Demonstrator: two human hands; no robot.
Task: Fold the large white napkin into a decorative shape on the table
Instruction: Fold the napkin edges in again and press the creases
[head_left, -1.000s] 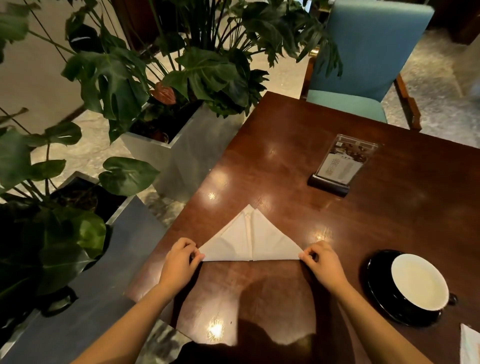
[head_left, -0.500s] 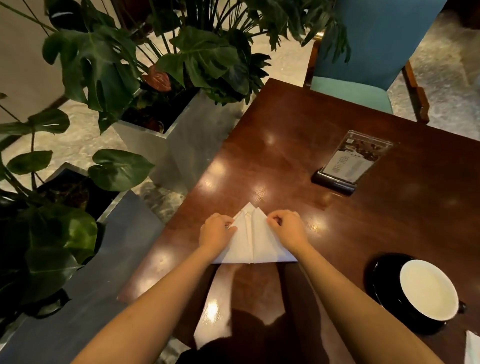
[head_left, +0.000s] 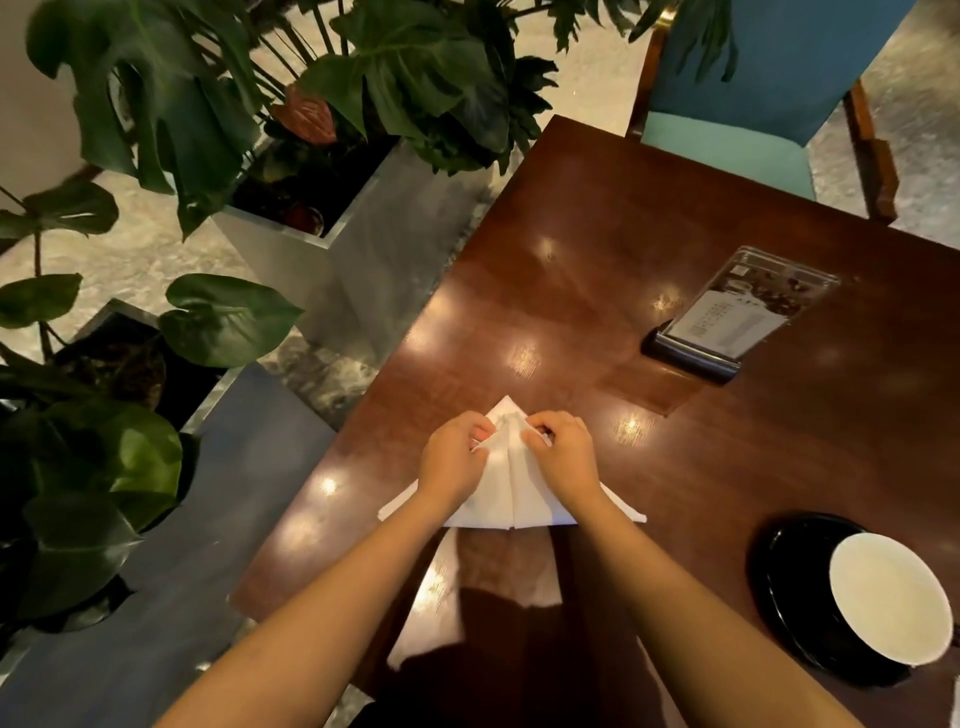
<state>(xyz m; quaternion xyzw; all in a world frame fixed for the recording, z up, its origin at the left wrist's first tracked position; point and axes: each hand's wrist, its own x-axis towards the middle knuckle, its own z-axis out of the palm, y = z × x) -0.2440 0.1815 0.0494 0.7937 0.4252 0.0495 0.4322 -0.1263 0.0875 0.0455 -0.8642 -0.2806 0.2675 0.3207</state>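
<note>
- Napkin lies flat as a triangle near my edge of the table, apex pointing away, centre seam running toward me
- Left hand pinches the cloth layer left of the apex, fingers closed on it
- Right hand does likewise on the right flap
- Grip near the tip, I judge, to peel the top layers outward symmetrically
- Cup well apart, no snag risk
</note>
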